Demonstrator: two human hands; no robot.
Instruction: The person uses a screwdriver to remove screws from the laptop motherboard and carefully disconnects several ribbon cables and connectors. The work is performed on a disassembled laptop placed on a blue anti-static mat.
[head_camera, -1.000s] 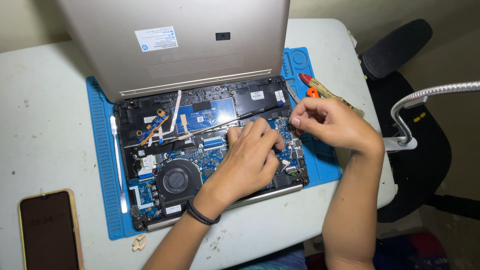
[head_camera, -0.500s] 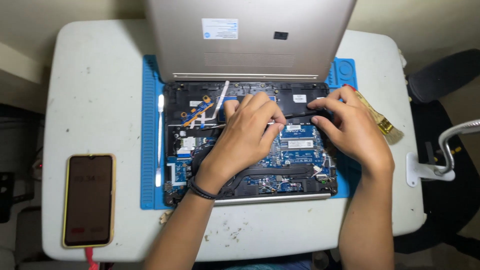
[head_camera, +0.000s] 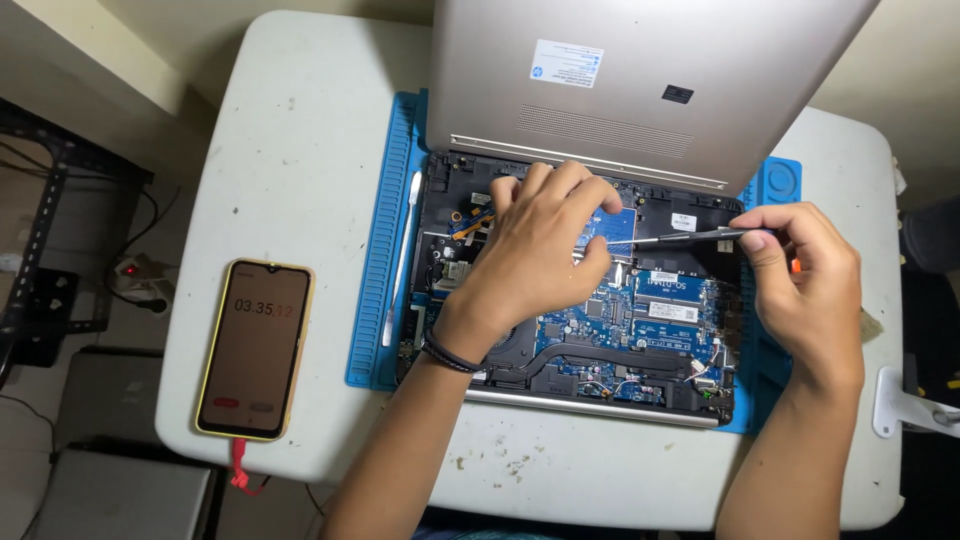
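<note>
An opened laptop (head_camera: 600, 330) lies on a blue work mat (head_camera: 385, 270), its blue circuit board and fan exposed, with the gold lid (head_camera: 640, 80) raised at the back. My left hand (head_camera: 545, 250) rests over the middle of the board, fingers curled down onto a flat part near the top. My right hand (head_camera: 805, 285) grips a thin dark tool (head_camera: 690, 238), held level with its tip pointing left toward my left fingertips. What sits under my left hand is hidden.
A phone (head_camera: 255, 348) with a lit timer screen lies on the white table (head_camera: 290, 150) left of the mat. A white spudger (head_camera: 403, 255) rests on the mat's left strip. A white lamp clamp (head_camera: 905, 405) sits at the table's right edge.
The view has shifted so the laptop sits more to the right. My right hand has drawn back to the right and now holds the tool out level; my left hand stays on the board.
</note>
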